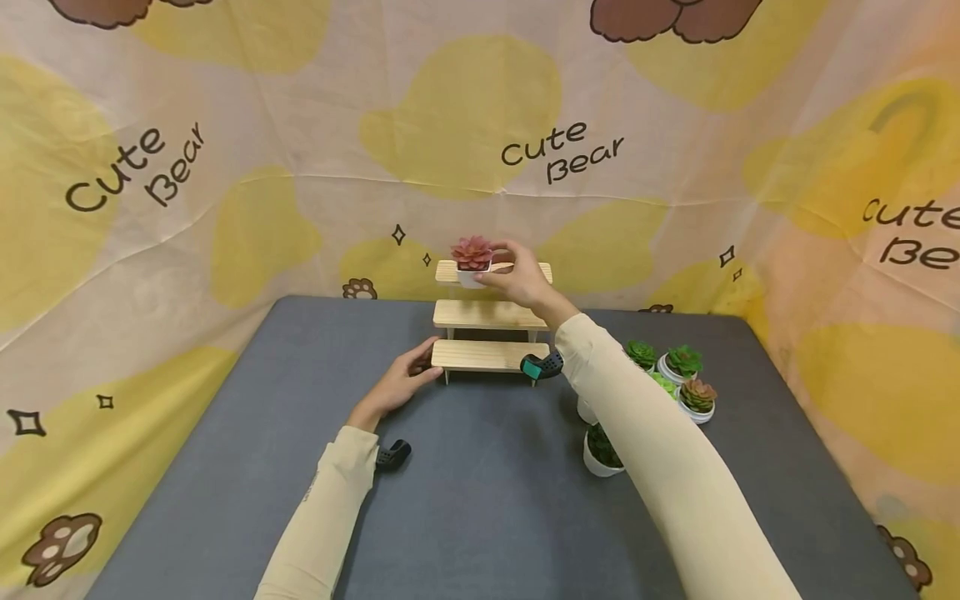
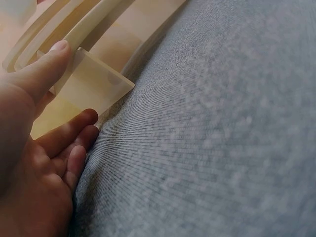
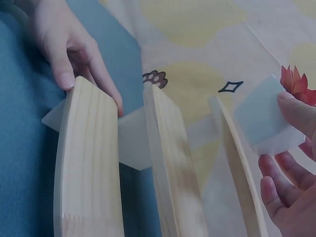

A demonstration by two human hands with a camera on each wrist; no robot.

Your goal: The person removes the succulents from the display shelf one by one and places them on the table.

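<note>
A three-step wooden display stand (image 1: 487, 313) with translucent side supports stands towards the back of the grey table. My left hand (image 1: 397, 383) grips the left end of its lowest step (image 1: 483, 356). In the left wrist view, the thumb lies along the board's edge and the fingers are by the translucent side support (image 2: 96, 84). My right hand (image 1: 521, 279) pinches a potted red succulent (image 1: 472, 252) between thumb and fingers. Its white pot (image 3: 269, 116) is upright at the top step (image 3: 237, 158), left of the middle; whether it touches the board I cannot tell.
Several green and reddish succulents in white pots stand at the table's right, including a reddish one (image 1: 698, 397) and a dark green one (image 1: 602, 454). My right forearm partly covers them. A printed cloth (image 1: 457, 117) hangs behind the table (image 1: 465, 500).
</note>
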